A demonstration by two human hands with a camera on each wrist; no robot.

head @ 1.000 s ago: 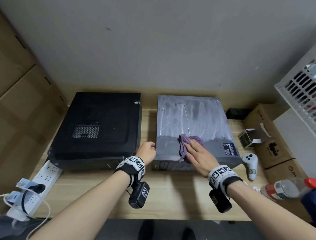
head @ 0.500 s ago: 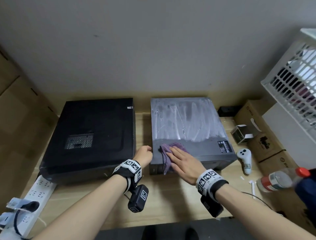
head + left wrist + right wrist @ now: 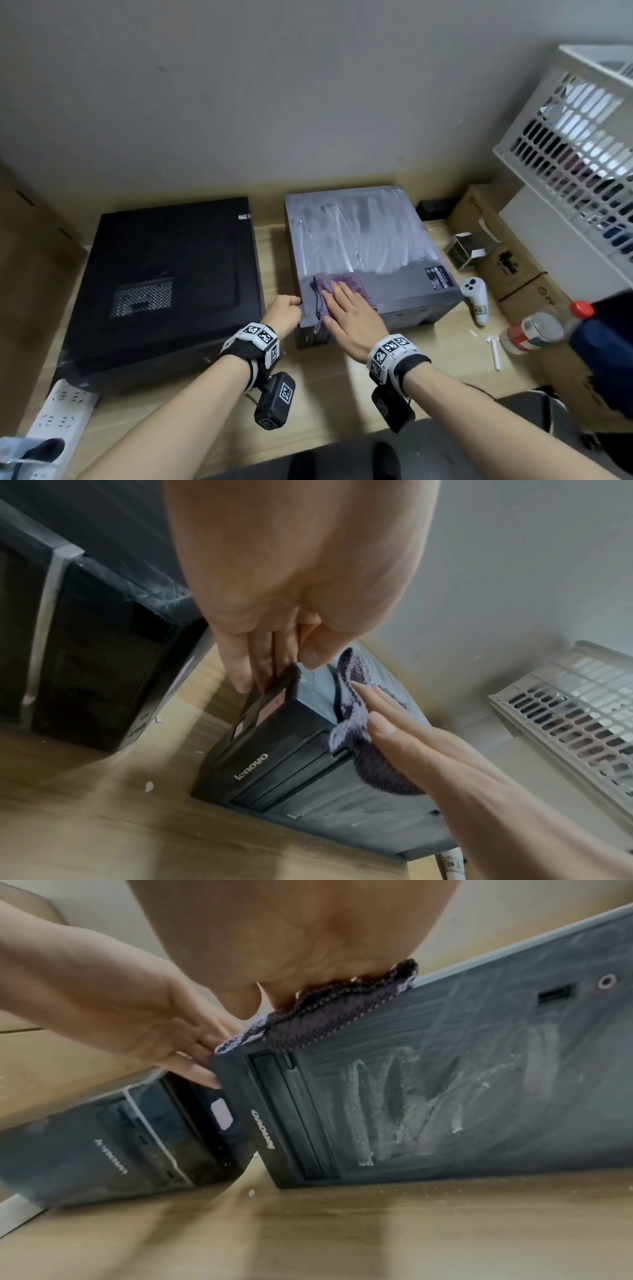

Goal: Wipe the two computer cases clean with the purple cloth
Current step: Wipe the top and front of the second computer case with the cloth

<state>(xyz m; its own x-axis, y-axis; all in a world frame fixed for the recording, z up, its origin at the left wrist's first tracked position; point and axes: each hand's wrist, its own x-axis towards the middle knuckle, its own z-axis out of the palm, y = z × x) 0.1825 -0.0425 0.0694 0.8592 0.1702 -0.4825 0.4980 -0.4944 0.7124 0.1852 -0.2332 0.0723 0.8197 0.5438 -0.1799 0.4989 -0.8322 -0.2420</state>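
Two computer cases lie flat on the wooden table [image 3: 191, 407]: a black case [image 3: 171, 284] on the left and a grey case [image 3: 363, 236] on the right, its top streaked with white dust. My right hand [image 3: 346, 301] presses flat on the purple cloth [image 3: 325, 284] at the grey case's front left, and part of the cloth hangs over the front edge [image 3: 308, 1020]. My left hand [image 3: 286, 306] grips the grey case's front left corner [image 3: 291, 685], thumb on top and fingers down the side. The grey front panel [image 3: 445, 1085] shows dust smears.
A white power strip [image 3: 58, 414] lies at the table's front left. Right of the grey case are a white controller [image 3: 476, 298], a spray bottle [image 3: 534, 329], a small open box [image 3: 466, 250], cardboard boxes [image 3: 507, 263] and a white slatted basket [image 3: 575, 164]. A wall stands close behind.
My right hand has slid the cloth leftward along the grey case's front strip toward the corner. My left hand has kept its hold on that corner.
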